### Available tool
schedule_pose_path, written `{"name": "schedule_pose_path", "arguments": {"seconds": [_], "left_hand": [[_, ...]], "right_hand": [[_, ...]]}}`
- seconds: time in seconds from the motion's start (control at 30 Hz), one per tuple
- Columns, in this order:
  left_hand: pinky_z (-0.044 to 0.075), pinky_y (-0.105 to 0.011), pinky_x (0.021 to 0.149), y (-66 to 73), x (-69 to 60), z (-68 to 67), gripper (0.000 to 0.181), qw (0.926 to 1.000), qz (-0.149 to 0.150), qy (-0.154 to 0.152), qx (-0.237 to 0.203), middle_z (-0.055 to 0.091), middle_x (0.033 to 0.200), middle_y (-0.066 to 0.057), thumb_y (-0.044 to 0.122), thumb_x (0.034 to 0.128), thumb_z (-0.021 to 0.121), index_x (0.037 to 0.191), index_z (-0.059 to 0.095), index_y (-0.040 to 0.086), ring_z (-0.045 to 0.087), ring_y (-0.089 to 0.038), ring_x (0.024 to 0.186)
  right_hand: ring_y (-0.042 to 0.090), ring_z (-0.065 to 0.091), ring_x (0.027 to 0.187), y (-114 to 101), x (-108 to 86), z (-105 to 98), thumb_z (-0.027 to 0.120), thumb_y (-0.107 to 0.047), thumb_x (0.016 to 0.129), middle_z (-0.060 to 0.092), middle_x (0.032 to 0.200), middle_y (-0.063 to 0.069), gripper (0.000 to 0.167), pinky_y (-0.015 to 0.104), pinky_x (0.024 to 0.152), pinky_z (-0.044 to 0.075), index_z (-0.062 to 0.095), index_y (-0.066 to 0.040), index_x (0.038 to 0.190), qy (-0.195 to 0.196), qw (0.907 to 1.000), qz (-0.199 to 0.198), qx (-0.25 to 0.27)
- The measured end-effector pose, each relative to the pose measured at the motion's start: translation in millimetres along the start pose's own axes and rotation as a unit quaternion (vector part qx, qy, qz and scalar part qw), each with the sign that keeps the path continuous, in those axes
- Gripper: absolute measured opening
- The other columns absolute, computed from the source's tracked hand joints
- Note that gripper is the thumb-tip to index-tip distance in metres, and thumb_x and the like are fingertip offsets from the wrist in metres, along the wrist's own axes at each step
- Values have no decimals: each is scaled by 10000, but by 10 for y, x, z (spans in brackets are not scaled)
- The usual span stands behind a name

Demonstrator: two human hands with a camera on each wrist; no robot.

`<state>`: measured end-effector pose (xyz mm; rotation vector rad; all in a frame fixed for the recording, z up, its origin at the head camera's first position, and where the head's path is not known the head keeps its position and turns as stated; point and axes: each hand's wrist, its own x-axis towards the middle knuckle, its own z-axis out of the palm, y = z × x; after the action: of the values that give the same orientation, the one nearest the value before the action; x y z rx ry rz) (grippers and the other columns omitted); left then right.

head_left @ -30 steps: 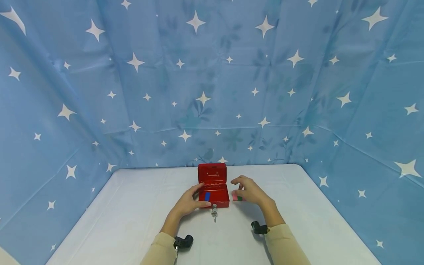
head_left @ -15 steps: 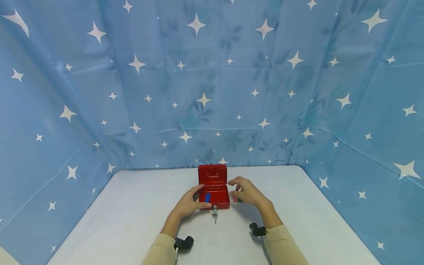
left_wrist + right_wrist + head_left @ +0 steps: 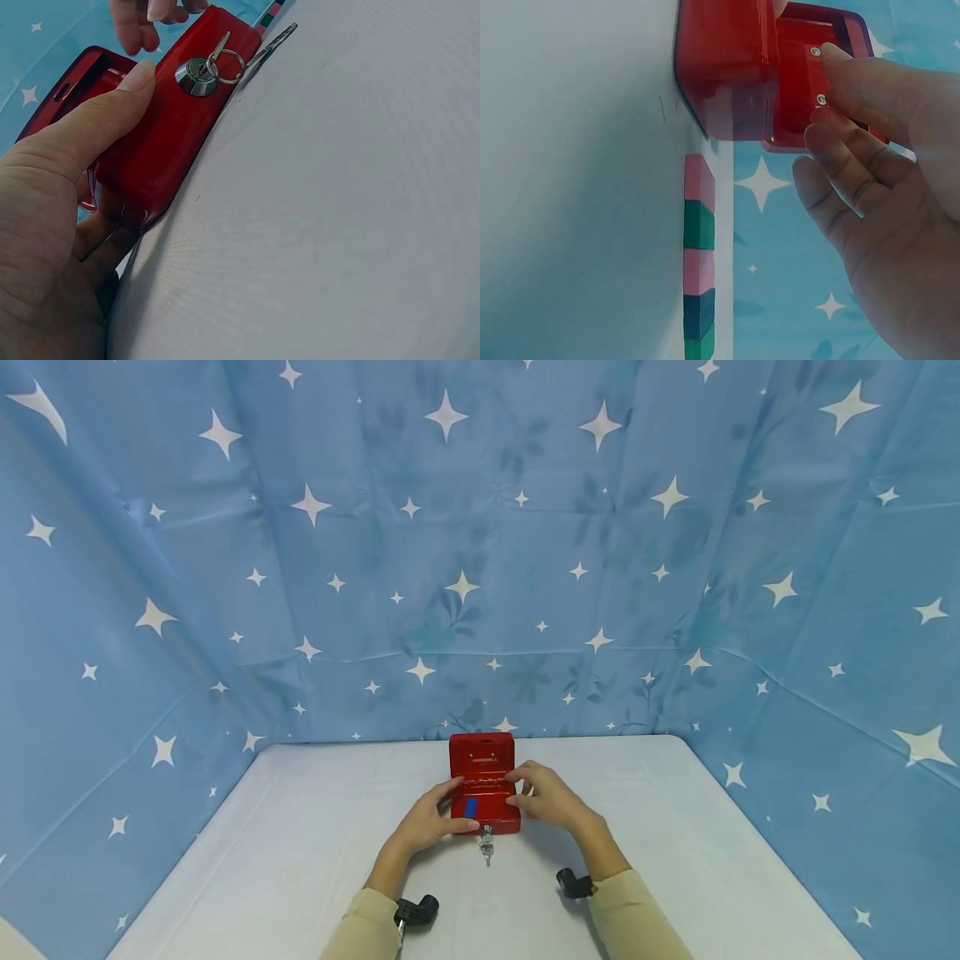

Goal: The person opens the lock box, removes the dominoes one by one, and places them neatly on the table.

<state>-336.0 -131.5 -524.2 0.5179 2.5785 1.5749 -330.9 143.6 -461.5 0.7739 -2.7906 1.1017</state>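
A red cash box (image 3: 495, 810) stands on the table with its lid (image 3: 481, 754) raised. A flat blue piece (image 3: 470, 807) lies inside it, at the left. My left hand (image 3: 426, 818) grips the box's left side, the thumb on the front rim, as the left wrist view shows. Keys on a ring (image 3: 225, 67) hang at the silver lock (image 3: 196, 77) in the front wall. My right hand (image 3: 551, 795) hovers at the box's right side, its thumb and index fingertip over the rim. Its fingers (image 3: 832, 165) are loosely bent, and I see nothing between them.
A row of several pink, green and dark blue blocks (image 3: 700, 225) sits on the white table (image 3: 315, 852), right of the box and mostly hidden by my right hand in the head view. A blue star-patterned curtain (image 3: 480, 568) surrounds the table.
My right hand has moved left, from above the pink and green blocks to the box's right rim. The left hand stays on the box. The head view has tilted slightly.
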Motion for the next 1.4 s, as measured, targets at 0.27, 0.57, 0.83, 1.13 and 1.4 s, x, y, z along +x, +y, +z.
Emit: {"name": "schedule_pose_path", "arguments": {"seconds": [0.27,0.57,0.83,1.13,1.4], "left_hand": [[416,-648,1158,1,-3,3,939,9999,39,9,94,414,1645,-124,452,795,887,1588,442,220,382,-418,1512],[403,-651,1167,15,-11,-7,937,10000,41,-10,86,408,1650,-120,456,802,881,1591,438,212,376,-415,1518],[408,-640,1168,22,-10,-8,934,10000,61,-19,55,409,1649,-123,439,812,879,1595,430,197,380,-416,1516],[413,-621,1174,30,-10,-13,947,10000,33,-27,37,409,1650,-117,443,804,885,1596,428,197,386,-408,1515],[400,-619,1185,21,-5,-8,946,10000,49,-48,19,414,1647,-112,443,804,886,1594,430,197,386,-401,1517]], "right_hand": [[163,584,881,-25,29,70,767,-160,951,672,1164,122,363,233,652,563,696,-47,1289,-36,9999,-111,-109],[156,580,916,-60,36,98,767,-165,952,682,1185,112,386,241,742,556,689,-36,1308,-49,9997,-153,-204],[216,600,956,-98,32,129,761,-153,955,671,1268,150,406,248,776,560,673,-11,1325,-80,9997,-207,-108],[179,585,951,-109,52,198,771,-168,950,665,1232,94,425,239,771,564,671,-44,1344,-77,9998,-136,-99],[154,575,898,-157,38,208,772,-186,951,664,1223,119,429,211,735,566,673,-70,1352,-138,9999,-93,-39]]}}
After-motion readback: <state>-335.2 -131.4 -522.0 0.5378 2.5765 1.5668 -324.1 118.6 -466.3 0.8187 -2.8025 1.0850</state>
